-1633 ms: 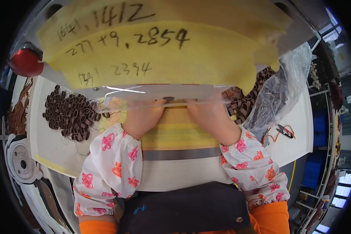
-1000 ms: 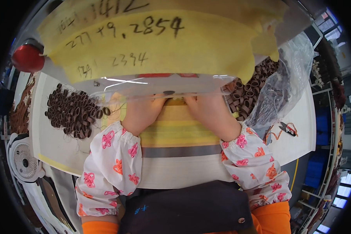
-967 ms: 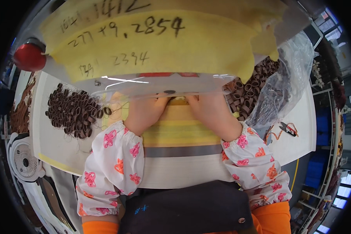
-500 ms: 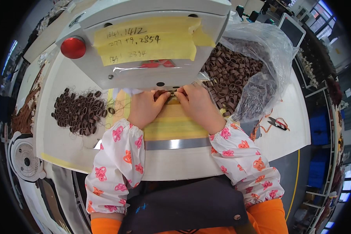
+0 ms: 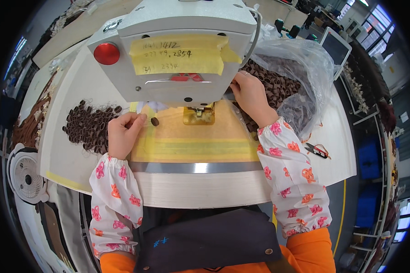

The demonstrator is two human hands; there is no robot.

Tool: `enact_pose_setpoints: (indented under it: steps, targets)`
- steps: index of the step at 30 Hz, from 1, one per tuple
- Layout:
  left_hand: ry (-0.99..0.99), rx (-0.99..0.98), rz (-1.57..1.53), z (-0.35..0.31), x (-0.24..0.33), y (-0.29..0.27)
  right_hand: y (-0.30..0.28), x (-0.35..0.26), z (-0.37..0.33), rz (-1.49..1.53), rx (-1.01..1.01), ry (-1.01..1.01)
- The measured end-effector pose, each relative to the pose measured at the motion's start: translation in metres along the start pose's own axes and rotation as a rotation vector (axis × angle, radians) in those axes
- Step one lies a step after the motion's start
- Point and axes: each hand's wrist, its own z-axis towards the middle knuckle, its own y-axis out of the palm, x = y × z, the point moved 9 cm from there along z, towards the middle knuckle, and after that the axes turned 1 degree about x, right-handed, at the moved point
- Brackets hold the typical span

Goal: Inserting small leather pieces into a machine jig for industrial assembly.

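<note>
A white industrial sewing machine [image 5: 177,91] stands before me, its presser foot [image 5: 199,111] over a small brass-coloured plate [image 5: 191,121]. At the left, my left hand [image 5: 124,134] is pinched closed beside a small brown loop [image 5: 155,121] that lies on the yellow-taped surface. Fine thread runs from that loop toward the needle area; what the pinched fingers hold is too small to make out. My right hand [image 5: 253,98] is raised at the machine head's right side, fingers curled and fingertips partly hidden. Just beyond it, many brown loops [image 5: 278,84] fill a clear plastic bag [image 5: 312,91].
A pile of brown loops with loose threads [image 5: 89,127] lies left of my left hand. Black thread snips [image 5: 316,150] rest at the table's right. A red button [image 5: 106,54] sits on the machine's left, and a white fan [image 5: 28,177] stands beyond the table's left edge.
Both hands have parted from under the needle. The left went left, with a brown loop now beside it; the right rose to the machine's right side near the bag.
</note>
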Motion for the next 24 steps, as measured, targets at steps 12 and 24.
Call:
enact_pose_setpoints:
  steps: [12, 24]
  targets:
    - [0.428, -0.079, 0.299, -0.013, 0.070, 0.098, 0.016, 0.006, -0.001, -0.102, -0.096, 0.008]
    - [0.170, -0.192, 0.037, -0.010, 0.052, 0.094, -0.006, -0.019, -0.007, 0.225, -0.043, 0.160]
